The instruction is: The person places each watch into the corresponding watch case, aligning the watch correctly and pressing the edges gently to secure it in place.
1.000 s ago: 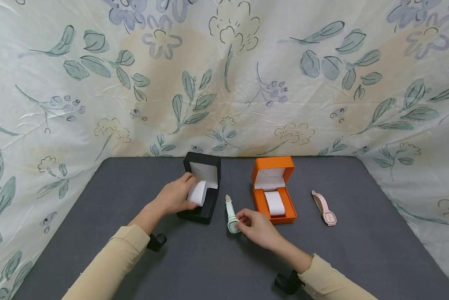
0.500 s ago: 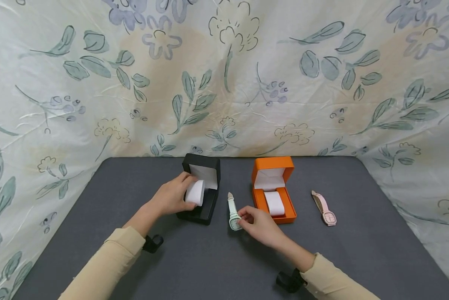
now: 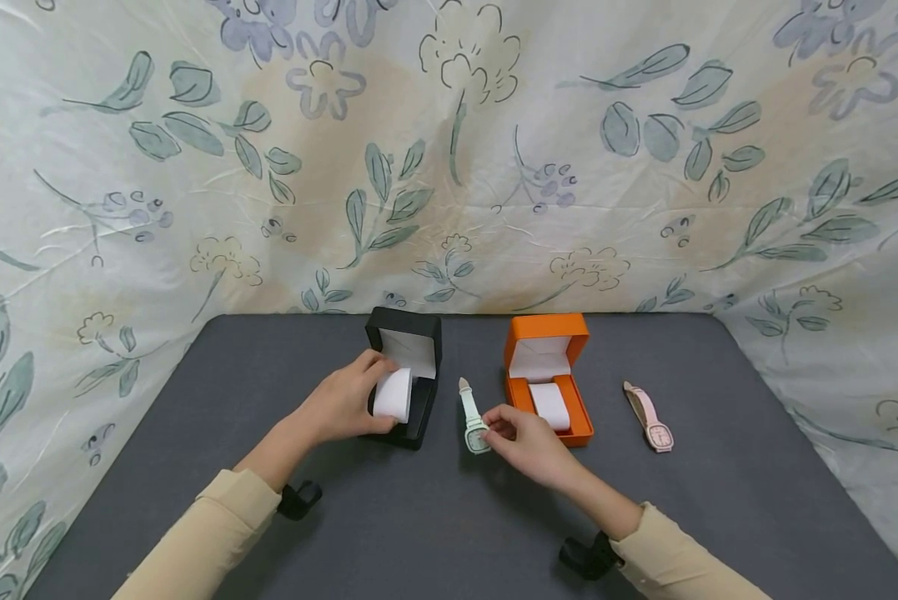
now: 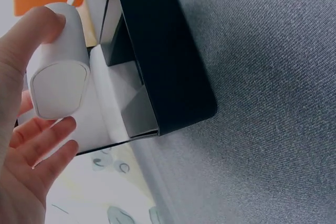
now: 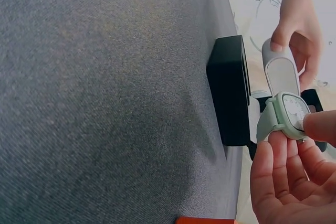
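"Right of centre in the head view, what lies around?"

"The orange box (image 3: 581, 414), lid raised, its near left corner hidden behind the right hand (image 3: 529, 444); farther right, a pink watch (image 3: 649, 419). The black box (image 3: 423, 408) stands left of centre, its raised lid behind the left hand (image 3: 343, 400)."

"And what do the hands hold?"

"The left clamps a white cushion (image 3: 393, 396) between thumb and fingers, over the left part of the black box; whether they touch I can't tell. The right pinches a mint-green watch (image 3: 470, 414) by its case, between the boxes, just below centre."

"Pointing which way?"

"The mint-green watch's strap tip points to the top of the frame, slightly left, dial at the lower end. In the left wrist view the cushion's long axis runs roughly up and down, a flat end towards the bottom."

"The surface, the room?"

"A dark grey, woven-looking tabletop (image 3: 388, 533); a pale floral cloth (image 3: 486, 225) fills the upper frame. Tan sleeves (image 3: 201, 533) enter from both lower corners."
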